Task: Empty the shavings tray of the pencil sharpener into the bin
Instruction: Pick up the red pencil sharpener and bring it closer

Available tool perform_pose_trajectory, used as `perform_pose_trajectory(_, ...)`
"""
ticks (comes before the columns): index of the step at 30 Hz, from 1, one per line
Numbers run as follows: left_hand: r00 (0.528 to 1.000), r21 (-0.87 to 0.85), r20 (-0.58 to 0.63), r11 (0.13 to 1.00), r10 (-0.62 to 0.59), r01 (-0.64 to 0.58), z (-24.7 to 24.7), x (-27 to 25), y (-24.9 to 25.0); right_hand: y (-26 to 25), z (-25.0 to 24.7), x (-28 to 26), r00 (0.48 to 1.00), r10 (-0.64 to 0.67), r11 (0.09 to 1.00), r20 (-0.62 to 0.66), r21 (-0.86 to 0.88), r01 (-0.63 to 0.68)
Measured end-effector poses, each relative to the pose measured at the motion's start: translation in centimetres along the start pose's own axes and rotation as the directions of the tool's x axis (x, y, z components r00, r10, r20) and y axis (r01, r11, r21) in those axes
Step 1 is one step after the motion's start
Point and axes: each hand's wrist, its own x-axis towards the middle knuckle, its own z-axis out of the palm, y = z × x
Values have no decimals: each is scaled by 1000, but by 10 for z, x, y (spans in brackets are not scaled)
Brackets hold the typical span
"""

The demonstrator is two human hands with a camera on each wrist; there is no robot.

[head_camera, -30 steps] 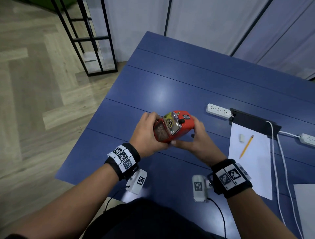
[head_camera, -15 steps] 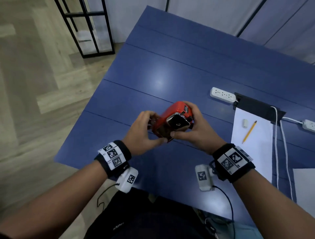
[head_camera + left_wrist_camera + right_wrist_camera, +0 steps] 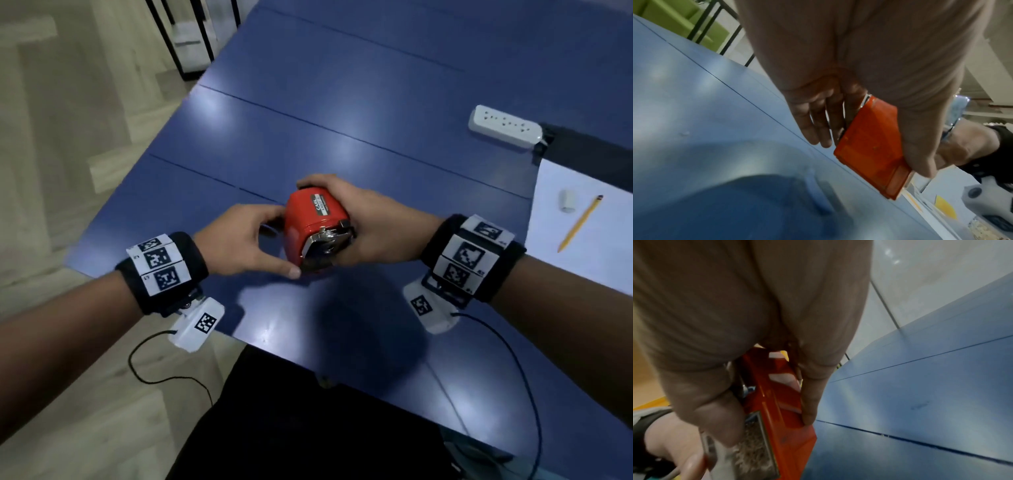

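Observation:
My right hand (image 3: pixel 358 221) grips a red pencil sharpener (image 3: pixel 313 219) from the right and holds it above the blue table (image 3: pixel 308 102), metal end toward me. My left hand (image 3: pixel 270 246) pinches its left lower side, thumb underneath. In the left wrist view the thumb and fingers hold the orange translucent shavings tray (image 3: pixel 873 146). The right wrist view shows the sharpener body (image 3: pixel 781 410) with brown shavings (image 3: pixel 754 449) behind a clear panel. How far the tray has slid out cannot be told. No bin is in view.
A white power strip (image 3: pixel 505 126) lies at the back right. A white sheet (image 3: pixel 589 267) at the right carries a yellow pencil (image 3: pixel 580 222) and a small eraser (image 3: pixel 568 200). A black rack (image 3: pixel 191 34) stands on the wooden floor, left of the table.
The sharpener has turned so its red top and metal end face me, and the tray side is now hidden. Both hands have come toward the table's near edge. My left thumb now lies under it.

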Motion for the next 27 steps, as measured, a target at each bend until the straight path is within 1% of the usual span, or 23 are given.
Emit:
perform_pose_trajectory(3, 999, 95, -28, 995, -24, 27, 19, -4, -9, 15, 18, 6, 998, -55, 992, 30, -110, 58)
perform_pose_trajectory(7, 997, 167, -65, 985, -30, 40, 38, -11, -16, 23, 32, 4, 994, -93, 986, 58, -134, 100)
perform_pose_trajectory(10, 996, 213, -90, 977, -11, 31, 45, -15, -17, 25, 38, 3, 990, -128, 973, 53, -184, 136)
perform_pose_trajectory(12, 993, 221, -114, 975, 2, 23, 49, -18, -18, 25, 41, -1, 992, -124, 966, 33, -223, 129)
perform_pose_trajectory(14, 987, 223, -159, 975, 29, 7, 53, -21, -22, 24, 44, -8, 997, -79, 960, -19, -270, 71)
perform_pose_trajectory(16, 978, 202, -204, 979, 35, 7, 60, -23, -26, 25, 51, -16, 994, -3, 963, -112, -269, -27)
perform_pose_trajectory(17, 974, 190, -226, 982, 30, 13, 62, -23, -28, 26, 54, -21, 984, 41, 965, -174, -250, -84)
perform_pose_trajectory(19, 967, 155, -257, 987, 3, 38, 62, -22, -31, 29, 61, -34, 945, 133, 950, -298, -232, -207)
perform_pose_trajectory(21, 964, 109, -265, 993, -19, 49, 62, -21, -34, 32, 70, -48, 900, 207, 921, -383, -234, -312)
perform_pose_trajectory(24, 961, 82, -274, 995, -30, 54, 63, -20, -32, 31, 93, -64, 867, 278, 923, -414, -136, -360)
perform_pose_trajectory(27, 952, 114, -304, 990, -43, 81, 66, -19, -29, 29, 113, -68, 848, 293, 939, -442, -34, -343)
